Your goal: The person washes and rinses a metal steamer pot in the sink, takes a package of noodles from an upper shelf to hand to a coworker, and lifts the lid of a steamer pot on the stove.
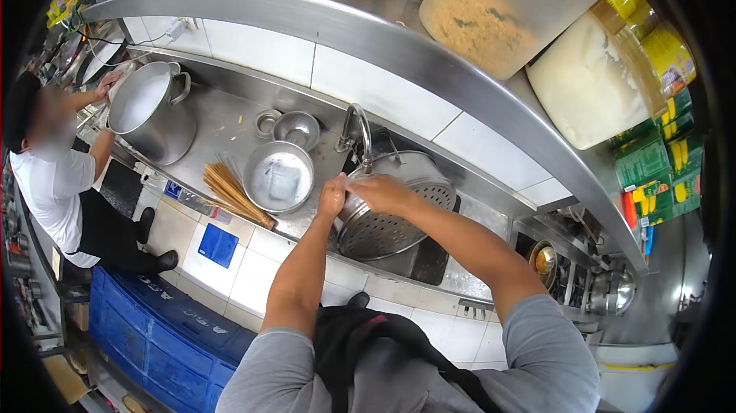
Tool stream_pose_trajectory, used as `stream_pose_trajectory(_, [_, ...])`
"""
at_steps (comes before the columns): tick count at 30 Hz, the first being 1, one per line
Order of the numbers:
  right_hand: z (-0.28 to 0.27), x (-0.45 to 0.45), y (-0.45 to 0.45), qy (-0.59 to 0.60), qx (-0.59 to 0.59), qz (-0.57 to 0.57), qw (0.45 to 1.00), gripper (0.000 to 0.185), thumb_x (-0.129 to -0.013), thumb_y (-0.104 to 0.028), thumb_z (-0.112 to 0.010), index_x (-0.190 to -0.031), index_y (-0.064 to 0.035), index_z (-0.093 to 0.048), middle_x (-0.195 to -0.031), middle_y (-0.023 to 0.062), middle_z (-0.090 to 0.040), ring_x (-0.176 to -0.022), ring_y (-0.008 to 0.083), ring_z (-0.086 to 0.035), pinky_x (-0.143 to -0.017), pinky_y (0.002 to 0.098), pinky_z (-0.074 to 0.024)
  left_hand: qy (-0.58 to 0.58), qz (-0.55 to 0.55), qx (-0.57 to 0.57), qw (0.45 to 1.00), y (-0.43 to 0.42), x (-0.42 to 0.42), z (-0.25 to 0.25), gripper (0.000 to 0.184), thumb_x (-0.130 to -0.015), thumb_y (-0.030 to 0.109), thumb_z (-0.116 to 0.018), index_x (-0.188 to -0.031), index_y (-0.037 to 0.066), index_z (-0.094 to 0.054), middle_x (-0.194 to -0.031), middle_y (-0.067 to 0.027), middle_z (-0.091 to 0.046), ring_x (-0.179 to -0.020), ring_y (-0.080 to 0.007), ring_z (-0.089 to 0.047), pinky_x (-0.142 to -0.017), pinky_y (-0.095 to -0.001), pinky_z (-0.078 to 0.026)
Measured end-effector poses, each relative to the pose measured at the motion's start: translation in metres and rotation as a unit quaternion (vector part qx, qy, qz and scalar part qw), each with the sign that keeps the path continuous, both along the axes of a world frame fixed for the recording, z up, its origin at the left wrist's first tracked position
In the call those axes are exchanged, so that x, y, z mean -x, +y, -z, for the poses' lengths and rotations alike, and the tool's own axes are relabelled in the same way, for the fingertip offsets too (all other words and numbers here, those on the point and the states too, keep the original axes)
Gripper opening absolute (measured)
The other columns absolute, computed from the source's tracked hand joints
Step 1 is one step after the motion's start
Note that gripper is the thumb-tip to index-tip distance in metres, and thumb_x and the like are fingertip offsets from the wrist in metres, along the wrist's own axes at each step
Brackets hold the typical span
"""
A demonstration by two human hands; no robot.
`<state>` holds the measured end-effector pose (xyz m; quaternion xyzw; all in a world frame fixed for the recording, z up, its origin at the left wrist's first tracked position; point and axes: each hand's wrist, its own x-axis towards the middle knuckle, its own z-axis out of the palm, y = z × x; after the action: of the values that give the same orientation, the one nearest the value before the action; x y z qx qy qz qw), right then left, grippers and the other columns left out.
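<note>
My left hand [332, 197] is closed in a fist beside the upper left edge of a large perforated steamer pot [387, 225], which sits tilted in the sink. Close against it, my right hand [379, 193] reaches across the pot with its fingers curled in. What lies between the two hands, if anything, is hidden. A curved metal faucet [360, 133] rises just behind them. To their left stands a round metal bowl [279, 177] with whitish liquid and a pale cloth-like piece in it. A bamboo whisk brush [230, 192] lies beside the bowl.
Farther left, a person in a white shirt [57, 183] has hands at a big stockpot [157, 114]. Small metal bowls [297, 129] sit by the wall. Overhead, a steel shelf [360, 18] holds jars and tubs. A blue crate [153, 329] stands on the floor.
</note>
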<state>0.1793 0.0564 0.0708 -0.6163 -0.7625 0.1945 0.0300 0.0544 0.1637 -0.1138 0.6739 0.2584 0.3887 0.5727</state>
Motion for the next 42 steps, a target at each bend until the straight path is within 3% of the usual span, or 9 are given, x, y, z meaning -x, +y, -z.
stream_pose_trajectory(2, [0.013,-0.036,-0.015,-0.020,-0.047,0.058,0.997,0.054,-0.087,-0.024,-0.067,-0.137,-0.0137,-0.054,-0.127,0.0119,-0.064,-0.127,0.0284,-0.055,-0.109,0.0479,-0.0388,0.155,-0.018,0.115,0.981,-0.009,0.009,-0.040,0.049,-0.103,0.038,-0.045,-0.090,-0.005,-0.065,-0.085,-0.0256,-0.066,-0.083,-0.0406,-0.062,-0.080,-0.0436,-0.046])
stream_pose_trajectory(8, [-0.061,-0.037,-0.005,-0.106,-0.401,0.195,0.889,0.056,-0.075,-0.054,-0.077,-0.107,-0.0094,-0.070,-0.109,0.0108,-0.068,-0.120,0.0288,-0.057,-0.107,0.0472,-0.0388,0.079,0.005,0.057,0.995,-0.028,-0.020,-0.026,0.057,-0.102,0.045,-0.044,-0.084,-0.005,-0.063,-0.081,-0.0263,-0.065,-0.079,-0.0438,-0.061,-0.078,-0.0471,-0.046])
stream_pose_trajectory(11, [-0.060,-0.068,-0.001,-0.177,-0.224,0.131,0.949,0.069,-0.068,-0.068,-0.077,-0.099,-0.0073,-0.070,-0.104,0.0118,-0.071,-0.107,0.0324,-0.063,-0.096,0.0460,-0.0454,0.229,0.011,0.023,0.973,-0.050,-0.025,-0.086,0.059,-0.101,0.050,-0.043,-0.084,-0.001,-0.067,-0.083,-0.0272,-0.066,-0.084,-0.0469,-0.063,-0.079,-0.0496,-0.047])
stream_pose_trajectory(15, [-0.087,-0.082,-0.009,-0.141,-0.006,0.263,0.954,0.045,-0.081,-0.052,-0.066,-0.085,-0.0084,-0.075,-0.087,0.0158,-0.073,-0.082,0.0353,-0.069,-0.076,0.0454,-0.0552,0.180,-0.011,-0.013,0.984,-0.054,-0.027,-0.097,0.061,-0.100,0.057,-0.044,-0.086,0.004,-0.071,-0.082,-0.0251,-0.067,-0.085,-0.0455,-0.065,-0.082,-0.0498,-0.049])
stream_pose_trajectory(20, [-0.083,-0.110,-0.073,-0.077,-0.072,0.377,0.920,0.031,-0.082,-0.038,-0.064,-0.073,-0.0098,-0.072,-0.069,0.0152,-0.067,-0.068,0.0351,-0.066,-0.064,0.0457,-0.0509,0.250,0.030,0.099,0.963,-0.027,0.014,-0.023,0.067,-0.101,0.055,-0.040,-0.082,-0.003,-0.068,-0.079,-0.0284,-0.065,-0.082,-0.0439,-0.066,-0.078,-0.0503,-0.048])
stream_pose_trajectory(23, [-0.055,-0.129,-0.128,0.003,-0.119,0.403,0.907,0.027,-0.084,-0.030,-0.065,-0.072,-0.0058,-0.069,-0.062,0.0148,-0.061,-0.059,0.0324,-0.060,-0.059,0.0425,-0.0459,0.247,0.031,0.046,0.967,-0.037,0.008,-0.063,0.064,-0.100,0.051,-0.041,-0.081,-0.004,-0.068,-0.083,-0.0292,-0.066,-0.084,-0.0453,-0.066,-0.077,-0.0514,-0.047])
stream_pose_trajectory(34, [0.006,-0.038,-0.169,0.111,-0.243,0.400,0.877,0.043,-0.102,-0.043,-0.047,-0.106,-0.0071,-0.071,-0.094,0.0209,-0.071,-0.092,0.0366,-0.070,-0.082,0.0439,-0.0533,0.392,0.096,-0.178,0.898,-0.126,-0.060,-0.125,0.049,-0.096,0.046,-0.048,-0.087,0.008,-0.077,-0.092,-0.0174,-0.074,-0.093,-0.0365,-0.070,-0.088,-0.0482,-0.052])
stream_pose_trajectory(36, [0.032,-0.031,-0.154,0.036,-0.055,0.461,0.885,0.048,-0.103,-0.046,-0.041,-0.106,-0.0092,-0.071,-0.097,0.0228,-0.070,-0.095,0.0421,-0.068,-0.083,0.0506,-0.0525,0.354,0.109,-0.238,0.898,-0.117,-0.071,-0.126,0.044,-0.098,0.042,-0.050,-0.086,0.010,-0.078,-0.096,-0.0173,-0.073,-0.095,-0.0367,-0.069,-0.088,-0.0468,-0.051])
stream_pose_trajectory(42, [0.018,-0.009,-0.095,-0.060,-0.009,0.492,0.869,0.050,-0.103,-0.046,-0.037,-0.102,-0.0076,-0.069,-0.101,0.0239,-0.070,-0.096,0.0441,-0.067,-0.084,0.0554,-0.0519,0.168,-0.030,-0.295,0.940,-0.051,-0.016,-0.047,0.035,-0.097,0.030,-0.048,-0.106,0.002,-0.069,-0.103,-0.0167,-0.070,-0.099,-0.0358,-0.065,-0.094,-0.0453,-0.048])
